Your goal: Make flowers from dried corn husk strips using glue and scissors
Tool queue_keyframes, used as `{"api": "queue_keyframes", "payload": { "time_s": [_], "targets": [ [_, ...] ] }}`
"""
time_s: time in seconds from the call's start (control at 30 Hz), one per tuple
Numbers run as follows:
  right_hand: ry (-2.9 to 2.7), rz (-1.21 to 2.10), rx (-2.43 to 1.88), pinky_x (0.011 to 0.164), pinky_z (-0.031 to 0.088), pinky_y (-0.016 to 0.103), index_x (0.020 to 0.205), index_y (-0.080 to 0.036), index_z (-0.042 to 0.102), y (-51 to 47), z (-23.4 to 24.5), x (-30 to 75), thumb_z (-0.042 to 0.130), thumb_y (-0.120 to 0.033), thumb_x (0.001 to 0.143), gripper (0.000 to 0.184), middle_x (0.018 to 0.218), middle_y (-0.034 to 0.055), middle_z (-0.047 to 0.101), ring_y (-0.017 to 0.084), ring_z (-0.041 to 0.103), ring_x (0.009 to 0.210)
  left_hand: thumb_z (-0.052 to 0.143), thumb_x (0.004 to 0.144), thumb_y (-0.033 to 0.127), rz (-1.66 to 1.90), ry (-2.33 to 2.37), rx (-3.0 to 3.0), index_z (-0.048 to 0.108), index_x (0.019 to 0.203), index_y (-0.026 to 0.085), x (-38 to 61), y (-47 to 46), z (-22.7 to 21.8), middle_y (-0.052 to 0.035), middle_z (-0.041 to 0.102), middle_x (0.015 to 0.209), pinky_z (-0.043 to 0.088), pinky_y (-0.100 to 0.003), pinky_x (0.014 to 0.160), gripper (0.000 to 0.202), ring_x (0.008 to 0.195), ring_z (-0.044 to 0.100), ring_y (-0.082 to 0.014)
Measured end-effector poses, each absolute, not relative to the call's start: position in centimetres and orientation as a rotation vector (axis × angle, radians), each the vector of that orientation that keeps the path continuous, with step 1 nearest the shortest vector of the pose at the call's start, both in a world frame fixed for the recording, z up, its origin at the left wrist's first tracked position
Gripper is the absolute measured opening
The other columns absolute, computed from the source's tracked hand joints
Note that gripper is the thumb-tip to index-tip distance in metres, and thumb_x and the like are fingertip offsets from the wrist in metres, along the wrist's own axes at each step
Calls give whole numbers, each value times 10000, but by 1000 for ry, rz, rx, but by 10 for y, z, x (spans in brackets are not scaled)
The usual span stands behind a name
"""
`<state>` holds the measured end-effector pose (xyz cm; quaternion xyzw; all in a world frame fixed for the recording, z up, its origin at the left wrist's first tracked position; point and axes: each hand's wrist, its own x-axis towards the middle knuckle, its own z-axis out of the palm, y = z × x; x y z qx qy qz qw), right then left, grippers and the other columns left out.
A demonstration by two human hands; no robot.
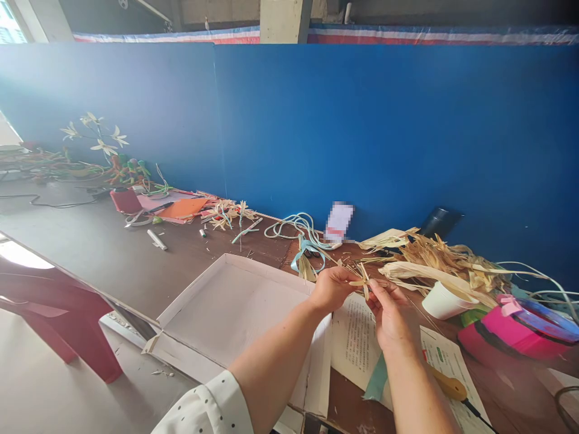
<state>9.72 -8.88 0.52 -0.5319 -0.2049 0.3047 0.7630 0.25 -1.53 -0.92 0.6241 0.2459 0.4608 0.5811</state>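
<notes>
As the left hand point(333, 289) and right hand point(389, 308) meet above a brown surface point(194, 246) in the head view, their fingertips grasp a small, pale, star-shaped piece point(365, 282) between them. It is held up between an open, shallow box point(253, 307) and a heap of dried husks point(456, 262), with a white cup point(442, 303) beside the husks and a pink container point(511, 331) at far right.

Left hand point(332, 289), right hand point(389, 310), adjacent; both pinching
</notes>
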Motion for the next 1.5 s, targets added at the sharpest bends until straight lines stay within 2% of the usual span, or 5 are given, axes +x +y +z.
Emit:
{"api": "queue_keyframes", "payload": {
  "time_s": [0.27,0.57,0.83,1.07,1.5],
  "targets": [
    [-497,658,-1124,506,398,160,732,-162,637,-88,1,98,861,-327,528,345,557,-51,551,56,468,518,740,648,349,1101,576,1423,734,741,138,1,-17,-7,-49,692,749,452,-258,687,231,710,601,-150],
    [-559,675,-1088,496,379,201,715,-189,614,-90,4,95,826,-324,581,285,563,-57,500,71,427,512,797,550,364,1062,468,1171,699,666,110,6,-18,-9,-37,652,657,441,-261,655,296,632,549,-123],
    [-542,725,-1199,471,396,211,848,-219,669,-92,5,104,783,-347,584,314,642,-32,564,99,489,546,794,562,411,964,367,1296,733,745,107,3,-12,-14,-63,685,747,448,-272,698,360,694,568,-144],
    [-600,882,-1171,424,350,212,734,-204,676,-94,3,109,748,-455,674,269,570,-29,514,89,432,487,778,588,457,833,312,1449,737,771,109,-4,-8,-15,-43,668,710,432,-253,663,395,653,547,-126],
    [-626,865,-1233,460,345,192,594,-170,606,-95,3,110,841,-371,541,314,551,-35,546,71,457,498,735,645,316,725,335,1643,744,815,123,-7,-4,-14,-40,686,772,442,-249,710,257,705,570,-131]
  ]
}}
